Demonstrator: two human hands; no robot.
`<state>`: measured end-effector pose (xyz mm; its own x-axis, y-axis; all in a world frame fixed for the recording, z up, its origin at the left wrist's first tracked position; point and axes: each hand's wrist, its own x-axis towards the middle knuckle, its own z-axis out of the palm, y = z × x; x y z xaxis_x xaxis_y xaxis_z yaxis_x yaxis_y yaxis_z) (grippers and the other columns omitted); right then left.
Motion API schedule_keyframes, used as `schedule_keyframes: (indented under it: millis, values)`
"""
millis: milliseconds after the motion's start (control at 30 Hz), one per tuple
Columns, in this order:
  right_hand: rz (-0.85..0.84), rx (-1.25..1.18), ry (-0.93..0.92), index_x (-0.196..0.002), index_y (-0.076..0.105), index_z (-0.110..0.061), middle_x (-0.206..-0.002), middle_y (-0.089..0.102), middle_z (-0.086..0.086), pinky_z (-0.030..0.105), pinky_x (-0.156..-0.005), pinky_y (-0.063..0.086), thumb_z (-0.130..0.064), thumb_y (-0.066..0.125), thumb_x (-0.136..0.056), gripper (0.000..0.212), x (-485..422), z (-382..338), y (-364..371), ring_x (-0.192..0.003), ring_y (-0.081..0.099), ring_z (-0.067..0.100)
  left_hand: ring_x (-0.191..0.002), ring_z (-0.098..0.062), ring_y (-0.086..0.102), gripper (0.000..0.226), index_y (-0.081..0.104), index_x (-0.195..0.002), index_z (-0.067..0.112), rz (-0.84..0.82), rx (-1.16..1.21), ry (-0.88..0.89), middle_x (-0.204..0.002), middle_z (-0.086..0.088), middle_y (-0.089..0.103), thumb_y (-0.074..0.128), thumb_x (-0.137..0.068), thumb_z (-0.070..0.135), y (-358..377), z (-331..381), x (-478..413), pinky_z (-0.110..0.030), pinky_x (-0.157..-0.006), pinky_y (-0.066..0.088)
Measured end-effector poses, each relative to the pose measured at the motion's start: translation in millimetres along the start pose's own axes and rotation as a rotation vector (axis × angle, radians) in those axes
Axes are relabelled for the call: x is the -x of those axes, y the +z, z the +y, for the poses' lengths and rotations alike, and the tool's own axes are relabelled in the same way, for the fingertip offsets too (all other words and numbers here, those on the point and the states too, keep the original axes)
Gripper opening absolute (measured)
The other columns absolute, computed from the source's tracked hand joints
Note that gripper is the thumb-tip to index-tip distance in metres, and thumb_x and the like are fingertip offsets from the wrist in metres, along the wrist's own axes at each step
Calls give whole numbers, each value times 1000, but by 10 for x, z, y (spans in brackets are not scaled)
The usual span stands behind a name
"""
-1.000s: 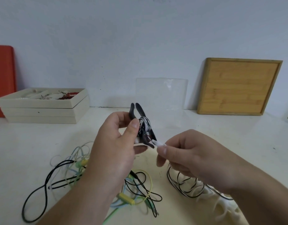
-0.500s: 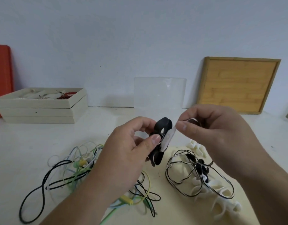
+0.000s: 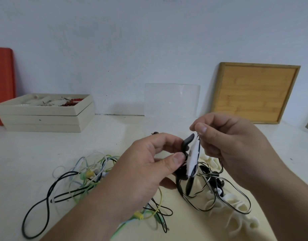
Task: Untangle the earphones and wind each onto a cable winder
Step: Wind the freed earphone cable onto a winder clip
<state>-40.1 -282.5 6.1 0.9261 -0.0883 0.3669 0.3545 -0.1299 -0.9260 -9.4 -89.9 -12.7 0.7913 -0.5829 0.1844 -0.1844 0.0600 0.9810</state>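
Currently mid-wind on black-and-white earphone cable (image 3: 224, 192). Left hand (image 3: 149, 164) pinched closed on black cable winder (image 3: 185, 145), thumb and fingers at its waist, held above white table (image 3: 36, 153). Right hand (image 3: 231, 141) fingertips pressed together on the flat cable just above the winder, blurred white streak there, so exact contact hard to read. Rest of that cable in loose loops on table under right hand, over a heap of cream winders (image 3: 236, 209). Tangle of green, yellow, white and black earphones (image 3: 90, 178) lying left, untouched. Cable judged light, limp, springy, likely to slip off turns if slack; thin, so no hard tugs near buds. Best hold: winder by middle, cable close to the wrap point with light tension.
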Motion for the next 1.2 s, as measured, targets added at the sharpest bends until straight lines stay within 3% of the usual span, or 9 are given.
schedule_keyframes:
  millis: [67,167,233,333,433,667,867,1000,1200]
  values:
    - [-4,-5,32,-76,72,-11,-60,40,9,24,-49,29,-29,74,-81,19,0,32,16,-53,31,16,-79,-20,70,15,74,-100,21,-20,69,-1,-97,-1,71,68,-86,22,15,-13,-7,-53,-74,60]
    - [-33,65,72,-74,69,-10,-63,36,11,35,-54,19,-39,66,-83,31,15,72,74,-57,27,23,-80,-19,67,17,74,-103,15,-12,193,-2,-91,-5,73,73,-87,20,27,-35,-25,-35,-75,60]
    - [-48,93,89,-75,66,-6,-63,37,10,36,-53,18,-44,64,-83,39,25,80,122,-56,26,23,-82,-18,67,23,74,-106,12,27,259,-1,-92,-9,73,70,-85,21,25,-38,-37,-31,-74,57]
    - [-53,132,104,-84,61,3,-62,35,9,31,-50,21,-49,64,-88,52,45,69,164,-53,27,16,-85,-20,67,26,75,-103,14,84,331,8,-98,-13,73,70,-80,25,21,-62,-47,-32,-75,56]
    - [-104,269,145,-84,63,-3,-62,41,16,30,-50,23,-46,54,-93,45,56,70,197,-53,29,15,-88,-24,68,27,76,-98,14,134,352,25,-103,-16,73,68,-74,26,25,-65,-50,-31,-75,57]
    - [-329,377,259,-78,66,-18,-54,40,-12,27,-47,24,-35,47,-103,36,108,87,262,-51,28,14,-86,-24,67,32,71,-104,10,336,355,6,-102,-18,72,63,-78,28,-89,-48,-89,-36,-77,54]
    - [-480,489,197,-82,73,-21,-55,38,-4,19,-48,28,-39,54,-99,31,154,-83,284,-50,30,11,-85,-25,69,23,69,-109,9,370,431,-52,-100,-14,74,61,-91,20,-149,-43,-93,-39,-76,56]
    - [-441,498,173,-74,72,-19,-52,31,-1,22,-45,24,-43,59,-94,34,159,-178,228,-48,26,14,-83,-25,70,21,68,-109,7,366,386,-87,-97,-15,75,56,-96,18,-194,-22,-98,-33,-67,57]
    - [-418,481,169,-71,71,-13,-47,26,-6,23,-43,19,-36,60,-96,36,151,-220,139,-45,20,14,-79,-29,71,25,65,-111,-2,365,520,-150,-101,-23,73,50,-100,15,-223,14,-98,-34,-59,58]
